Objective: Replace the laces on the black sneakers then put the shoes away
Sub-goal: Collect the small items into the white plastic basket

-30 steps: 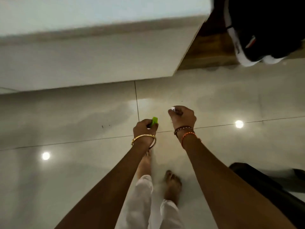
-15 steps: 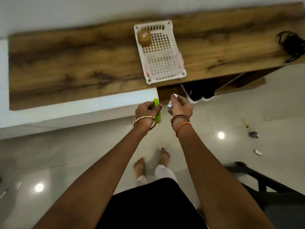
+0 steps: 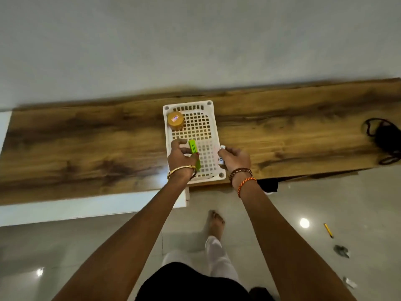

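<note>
Nearest, at 6 o'clock, the person stands barefoot on a tiled floor [image 3: 325, 203], with small litter lying at 4 o'clock. Both arms reach forward to a wooden shelf [image 3: 86, 144].

The left hand [image 3: 181, 156] grips a green tool [image 3: 194, 154] over the near end of a white basket [image 3: 213, 135]. The right hand [image 3: 235, 158] pinches a small white item [image 3: 221, 156] at the basket's near right rim; what the item is cannot be told. The hands are near each other but apart.

A dark shape [image 3: 268, 184] under the shelf at 1 o'clock of the hands is probably a sneaker, mostly hidden. A black lace [image 3: 384, 142] lies loose at 3 o'clock, on the shelf's far right.

Step in hand, as judged: tidying tools into the basket. Next move: lower both items inside the rim and release, clear of the orange jar [image 3: 175, 121] in the far left corner.
</note>
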